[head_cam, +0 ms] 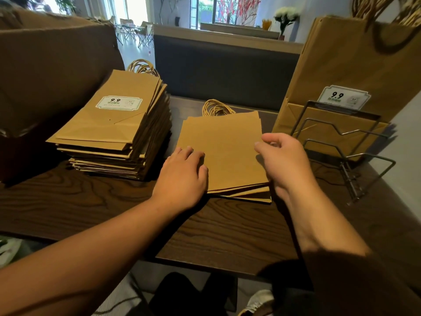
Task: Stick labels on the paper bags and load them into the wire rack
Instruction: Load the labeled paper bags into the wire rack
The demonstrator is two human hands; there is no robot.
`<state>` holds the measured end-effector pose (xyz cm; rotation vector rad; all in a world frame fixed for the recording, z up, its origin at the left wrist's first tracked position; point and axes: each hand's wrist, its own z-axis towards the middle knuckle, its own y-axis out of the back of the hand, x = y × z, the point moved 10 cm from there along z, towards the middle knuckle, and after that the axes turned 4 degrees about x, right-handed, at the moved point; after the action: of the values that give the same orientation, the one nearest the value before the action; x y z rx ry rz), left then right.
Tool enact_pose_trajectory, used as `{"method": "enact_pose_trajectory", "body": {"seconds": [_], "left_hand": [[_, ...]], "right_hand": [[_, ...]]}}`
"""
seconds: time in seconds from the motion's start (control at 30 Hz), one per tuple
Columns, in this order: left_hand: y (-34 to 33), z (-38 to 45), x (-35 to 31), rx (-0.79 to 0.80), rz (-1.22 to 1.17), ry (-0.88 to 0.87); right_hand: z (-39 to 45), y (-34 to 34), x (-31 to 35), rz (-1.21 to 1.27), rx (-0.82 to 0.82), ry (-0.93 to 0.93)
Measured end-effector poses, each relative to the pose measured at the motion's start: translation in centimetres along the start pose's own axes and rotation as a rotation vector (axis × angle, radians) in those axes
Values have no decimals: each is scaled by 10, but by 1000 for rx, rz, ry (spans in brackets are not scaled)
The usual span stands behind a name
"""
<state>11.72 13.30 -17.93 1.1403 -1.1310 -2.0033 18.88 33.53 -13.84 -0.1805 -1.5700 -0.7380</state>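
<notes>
A short stack of plain brown paper bags [224,147] lies flat in the middle of the dark wooden table [114,206], handles pointing away. My left hand [182,176] rests flat on the stack's left near corner. My right hand [282,160] hovers over the stack's right edge with fingers loosely curled and nothing visible in them. A tall pile of bags [116,133] at the left has a white "9.9" label [118,102] on its top bag. The wire rack [344,147] at the right holds upright bags [346,65], the front one labelled [344,97].
A large brown cardboard box [52,71] stands at the far left behind the tall pile. A dark bench back [225,71] runs behind the table. The table's near edge is just in front of my legs, with bare tabletop between my arms.
</notes>
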Motion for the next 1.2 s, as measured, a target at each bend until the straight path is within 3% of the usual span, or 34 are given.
{"method": "enact_pose_trajectory", "body": {"seconds": [0.1,0.2,0.47,0.63,0.8,0.93,1.2], "left_hand": [[2,-1,1,-7,-37,10],[4,-2,2,-13,-53,21],[10,-6,4,-33,-121,46],[10,-4,8,-48,-157,63],[10,-5,15,-71,-188,90],[22,-9,20,-154,-283,137],[52,-22,36,-412,-628,205]], "right_hand": [[10,-1,5,103,36,-84],[19,-5,5,8,47,-119],[22,-17,15,-188,118,42],[24,-18,13,31,124,39],[29,-34,16,179,286,24],[34,-37,30,155,308,135],[14,-24,36,359,365,372]]}}
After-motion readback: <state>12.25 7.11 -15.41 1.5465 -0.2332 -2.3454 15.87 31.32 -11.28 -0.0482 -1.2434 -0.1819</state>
